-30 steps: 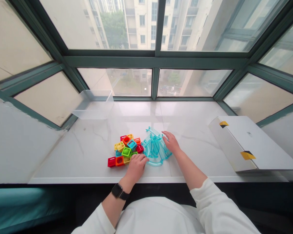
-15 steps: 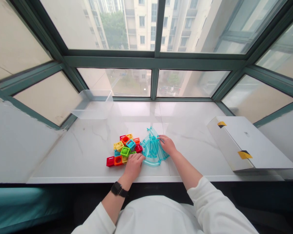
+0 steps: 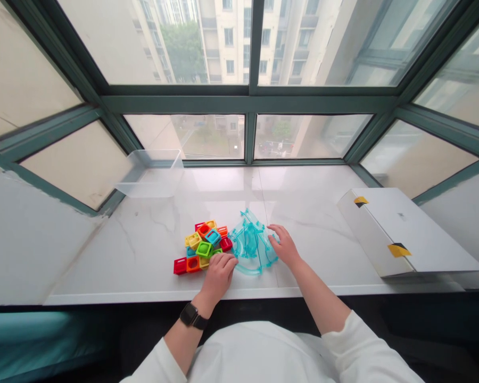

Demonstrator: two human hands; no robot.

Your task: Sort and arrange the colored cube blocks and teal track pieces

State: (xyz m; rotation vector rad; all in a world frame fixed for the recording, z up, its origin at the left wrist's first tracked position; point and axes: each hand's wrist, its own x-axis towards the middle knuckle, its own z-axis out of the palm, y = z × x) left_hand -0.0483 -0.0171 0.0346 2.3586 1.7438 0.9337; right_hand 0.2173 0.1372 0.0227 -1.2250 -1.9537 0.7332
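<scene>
A heap of small coloured square blocks [image 3: 203,244] in red, orange, yellow, green and blue lies on the white marble sill [image 3: 151,255]. To their right is a pile of clear turquoise curved track pieces [image 3: 250,246]. My left hand [image 3: 219,274] rests with curled fingers at the near edge of the blocks, touching them where they meet the track pieces. My right hand [image 3: 284,246] lies on the right side of the turquoise pile, fingers bent over its edge. A black watch [image 3: 191,315] is on my left wrist.
An empty clear plastic box [image 3: 154,173] stands at the back left of the sill by the window. A white cardboard box [image 3: 403,229] with yellow tape lies at the right. The sill's front edge runs just below my hands.
My right hand has slid slightly toward me along the turquoise pile, which has shifted a little. My left hand has stayed at the blocks.
</scene>
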